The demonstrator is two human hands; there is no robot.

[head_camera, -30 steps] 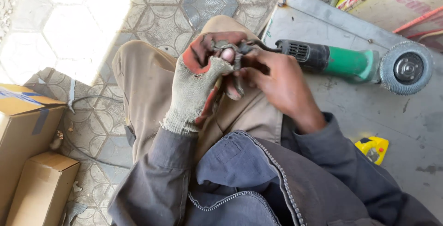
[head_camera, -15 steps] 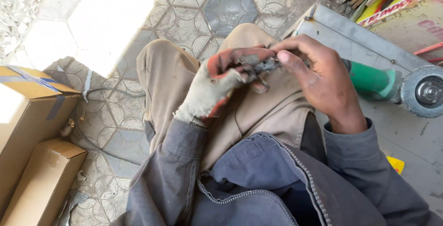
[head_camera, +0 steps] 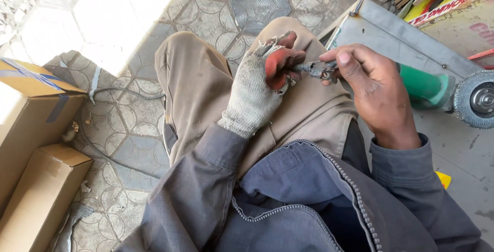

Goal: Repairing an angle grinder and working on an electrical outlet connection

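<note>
Over lap, both hands (head_camera: 267,85) (head_camera: 368,85) grip metal part (head_camera: 316,69).

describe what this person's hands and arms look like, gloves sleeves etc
The left hand wears a worn, dirty off-white knit glove with a red coated palm and frayed, cut-off fingertips. The right hand is bare, with no glove. Both arms are in long grey jacket sleeves with plain cuffs at the wrists; the jacket hangs open, with a metal zip along its edge.

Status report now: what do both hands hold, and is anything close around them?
Left hand, gloved, and bare right hand both pinch small dark metal part above the knee. Green angle grinder just beyond right hand. Nothing blocks them.
</note>
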